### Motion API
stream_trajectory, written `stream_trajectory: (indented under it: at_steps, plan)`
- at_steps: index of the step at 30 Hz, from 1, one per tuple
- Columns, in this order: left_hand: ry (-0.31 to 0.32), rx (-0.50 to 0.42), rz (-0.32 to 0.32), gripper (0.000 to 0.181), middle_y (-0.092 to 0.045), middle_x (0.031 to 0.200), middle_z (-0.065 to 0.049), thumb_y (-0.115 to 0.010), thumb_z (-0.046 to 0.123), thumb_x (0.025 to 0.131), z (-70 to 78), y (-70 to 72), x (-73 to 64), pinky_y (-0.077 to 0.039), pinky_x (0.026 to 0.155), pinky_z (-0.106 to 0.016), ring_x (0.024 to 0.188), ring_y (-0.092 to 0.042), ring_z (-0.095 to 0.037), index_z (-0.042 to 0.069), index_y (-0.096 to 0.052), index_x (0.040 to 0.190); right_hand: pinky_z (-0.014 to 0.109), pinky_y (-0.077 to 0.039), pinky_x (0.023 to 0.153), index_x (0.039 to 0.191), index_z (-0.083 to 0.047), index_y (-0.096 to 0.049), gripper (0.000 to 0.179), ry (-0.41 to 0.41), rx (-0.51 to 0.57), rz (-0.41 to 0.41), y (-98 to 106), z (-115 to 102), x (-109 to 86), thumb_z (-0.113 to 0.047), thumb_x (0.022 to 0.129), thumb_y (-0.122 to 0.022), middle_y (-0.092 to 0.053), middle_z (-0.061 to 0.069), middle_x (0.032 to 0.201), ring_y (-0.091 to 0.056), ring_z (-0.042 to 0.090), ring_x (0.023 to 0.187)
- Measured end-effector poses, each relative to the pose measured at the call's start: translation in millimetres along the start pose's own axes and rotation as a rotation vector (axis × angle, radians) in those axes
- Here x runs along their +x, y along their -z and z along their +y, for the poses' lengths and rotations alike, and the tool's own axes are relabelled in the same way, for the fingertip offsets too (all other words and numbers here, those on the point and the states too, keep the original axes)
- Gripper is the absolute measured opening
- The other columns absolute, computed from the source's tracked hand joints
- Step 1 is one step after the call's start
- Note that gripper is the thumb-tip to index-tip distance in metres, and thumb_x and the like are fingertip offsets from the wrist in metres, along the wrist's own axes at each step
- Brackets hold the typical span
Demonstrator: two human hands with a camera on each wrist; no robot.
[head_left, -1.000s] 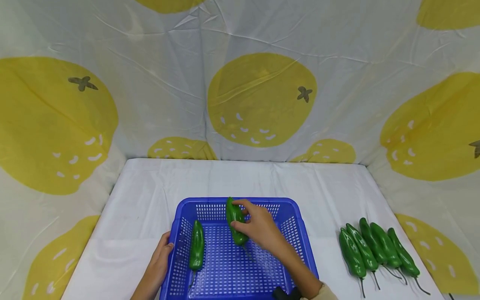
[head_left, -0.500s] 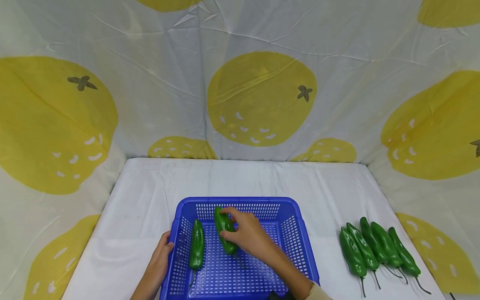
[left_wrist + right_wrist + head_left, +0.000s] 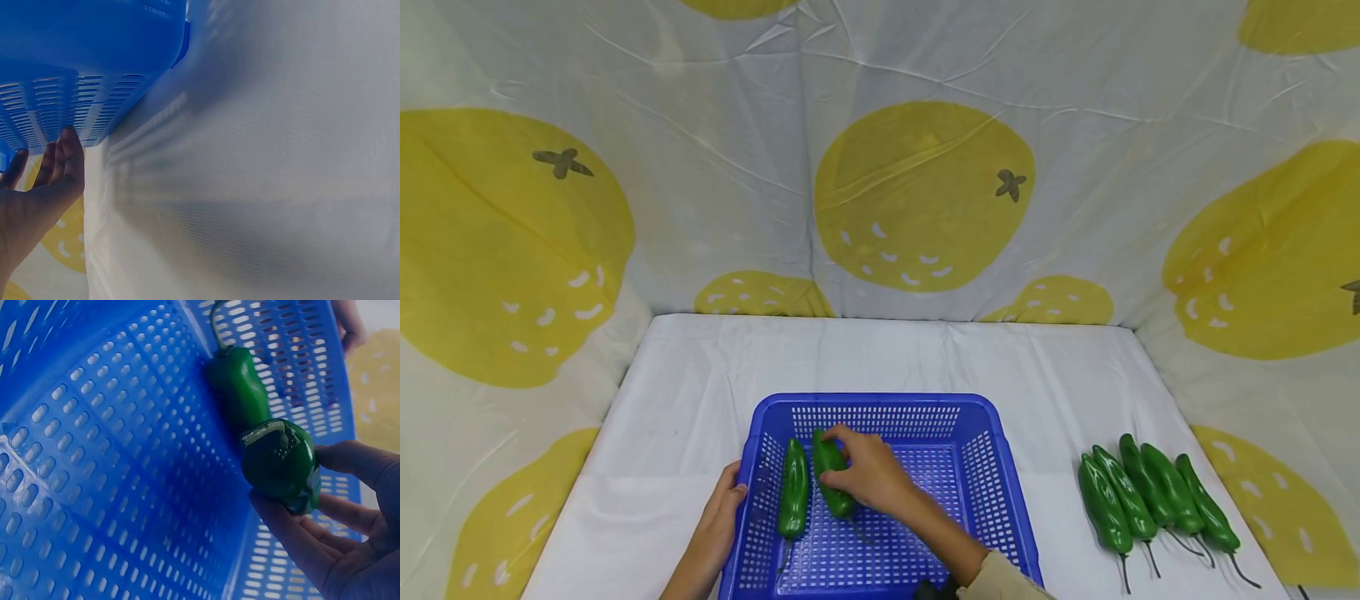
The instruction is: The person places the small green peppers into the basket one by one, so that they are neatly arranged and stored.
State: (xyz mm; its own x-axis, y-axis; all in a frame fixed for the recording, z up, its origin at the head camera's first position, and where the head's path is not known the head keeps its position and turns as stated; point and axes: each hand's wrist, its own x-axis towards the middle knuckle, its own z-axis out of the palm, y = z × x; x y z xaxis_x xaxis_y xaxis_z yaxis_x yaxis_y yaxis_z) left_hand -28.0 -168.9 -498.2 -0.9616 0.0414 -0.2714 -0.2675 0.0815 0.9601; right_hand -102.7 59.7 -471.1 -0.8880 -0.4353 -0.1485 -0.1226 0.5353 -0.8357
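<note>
A blue plastic basket (image 3: 880, 403) stands on the white-covered table. My right hand (image 3: 871, 475) pinches a green chili pepper (image 3: 829, 465) between thumb and fingers, low inside the basket and left of its middle. In the right wrist view the held pepper (image 3: 275, 459) shows end-on and overlaps another green pepper (image 3: 239, 387) behind it. That other pepper (image 3: 793, 492) lies along the basket's left side, its stem toward me. My left hand (image 3: 722, 508) rests against the outside of the left wall, fingers (image 3: 74, 159) fairly straight at the slotted side in the left wrist view.
To the right of the basket, several green peppers (image 3: 1150, 492) lie side by side on the white cloth (image 3: 1060, 400), stems toward me. Hanging fabric with yellow fruit prints (image 3: 925, 200) encloses the table at the back and sides.
My right hand has carried its pepper leftward and lower inside the basket, close beside the pepper lying there. The left hand and the basket have stayed put.
</note>
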Motion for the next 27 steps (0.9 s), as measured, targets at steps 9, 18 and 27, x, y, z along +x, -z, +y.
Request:
stream_trajectory:
  at_steps: [9, 18, 27]
  plan:
    - [0.012, -0.001, 0.001, 0.041, -0.047, 0.131, -0.025, -0.024, 0.014, 0.106, 0.4, -0.1, 0.0, -0.049, 0.08, -0.042, 0.106, -0.055, -0.034, 0.007, -0.034, 0.145, 0.022, -0.05, 0.045, 0.126, -0.004, -0.061, 0.05, -0.039, -0.006, -0.003, -16, 3, 4.6, -0.008, 0.079, -0.079, -0.064, 0.005, 0.078, -0.059, 0.007, 0.055]
    - [0.007, 0.016, 0.006, 0.043, -0.047, 0.134, -0.026, -0.024, 0.011, 0.105, 1.0, 1.1, 0.6, -0.048, 0.083, -0.043, 0.11, -0.054, -0.034, 0.002, -0.031, 0.146, 0.021, -0.049, 0.045, 0.128, -0.002, -0.056, 0.054, 0.014, -0.02, -0.063, -18, 3, 3.8, -0.006, 0.08, -0.079, -0.061, 0.003, 0.07, -0.057, 0.005, 0.051]
    - [0.013, 0.029, 0.012, 0.043, -0.046, 0.135, -0.026, -0.024, 0.011, 0.105, -0.1, 1.2, 0.9, -0.048, 0.084, -0.042, 0.11, -0.054, -0.034, 0.002, -0.03, 0.147, 0.021, -0.049, 0.045, 0.129, -0.003, -0.057, 0.051, 0.003, -0.017, -0.068, -15, 2, 2.1, -0.004, 0.082, -0.076, -0.063, 0.003, 0.071, -0.057, 0.005, 0.051]
